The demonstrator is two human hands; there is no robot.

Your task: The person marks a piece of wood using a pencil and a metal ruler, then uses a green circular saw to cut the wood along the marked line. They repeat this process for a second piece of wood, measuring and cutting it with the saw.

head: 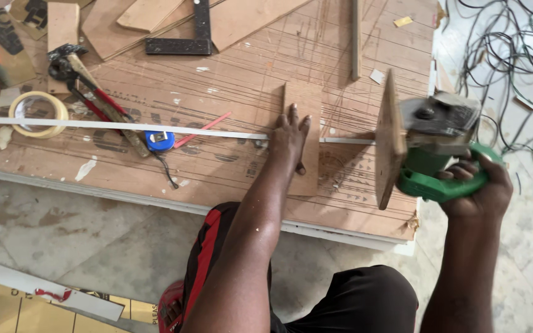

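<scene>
Two bare hands are at work over a large scored plywood sheet (229, 86) that lies flat on the tiled floor (81, 228). Our left hand (288, 137) is spread flat, fingers splayed and holding nothing, pressing down on a small rectangular plywood offcut (306, 102) that lies on the sheet. A long thin white strip (124, 127) runs across the sheet and passes under that hand.

Our right hand (479, 185) is wrapped tight around the green plastic body of a handheld power saw (439, 145), its grip fully closed on the handle. The saw is lifted off the sheet, just beside its right edge, and its wooden base plate (390, 139) stands on edge facing the offcut, near it but apart. The metal top of the saw is blurred.

Farther left on the sheet we see a small blue tape measure (159, 140) touching the white strip, a thin red pencil (203, 130) just beside it, red-handled pincers (90, 92), and a roll of pale masking tape (38, 114). A black steel square (192, 37) lies on loose boards at the top. Tangled dark cables (507, 49) lie on the floor to the right.
</scene>
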